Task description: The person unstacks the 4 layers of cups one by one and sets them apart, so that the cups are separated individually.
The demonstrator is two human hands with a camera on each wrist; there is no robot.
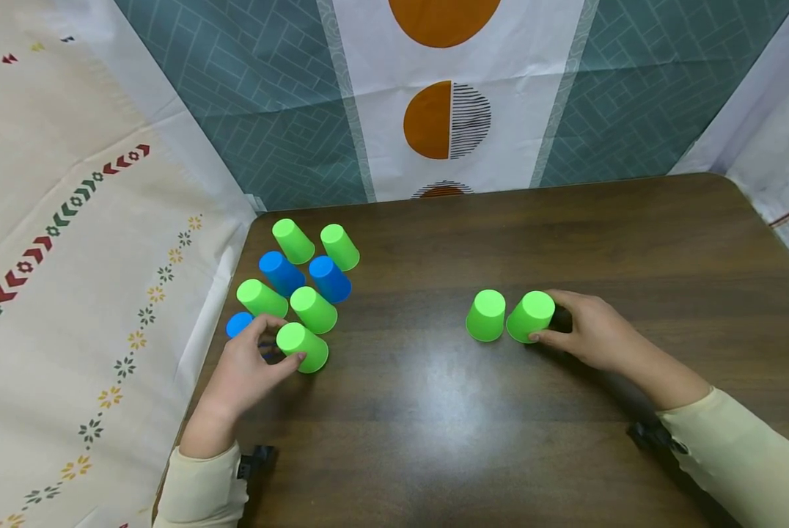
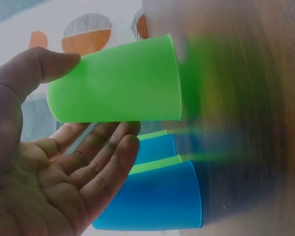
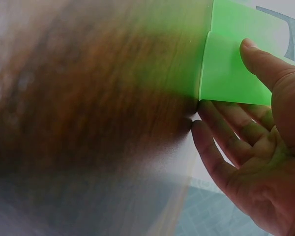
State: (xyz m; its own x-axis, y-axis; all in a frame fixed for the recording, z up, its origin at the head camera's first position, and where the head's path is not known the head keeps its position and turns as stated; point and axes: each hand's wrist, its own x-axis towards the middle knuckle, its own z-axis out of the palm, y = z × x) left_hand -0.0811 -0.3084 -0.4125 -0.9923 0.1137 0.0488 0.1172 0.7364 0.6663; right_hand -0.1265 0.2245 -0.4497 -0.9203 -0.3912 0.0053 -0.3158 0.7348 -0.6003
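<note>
My left hand [image 1: 248, 367] grips an upside-down green cup [image 1: 303, 347], thumb on one side and fingers on the other. The left wrist view shows this green cup [image 2: 118, 83] close over the table, with a blue cup [image 2: 157, 196] just beyond the fingers. On the right, my right hand [image 1: 595, 331] holds another upside-down green cup [image 1: 530, 317], its rim at the tabletop. In the right wrist view the thumb lies on that green cup [image 3: 231, 69] with fingertips near its rim. A second green cup [image 1: 485, 315] stands just left of it.
Behind the left hand, upside-down cups stand in rows: green cups [image 1: 314, 309] and blue cups [image 1: 331, 279], with one blue cup [image 1: 239, 324] partly hidden by the hand. The brown wooden table [image 1: 408, 411] meets patterned cloth [image 1: 117, 293] on the left and a hanging curtain [image 1: 289, 95] behind.
</note>
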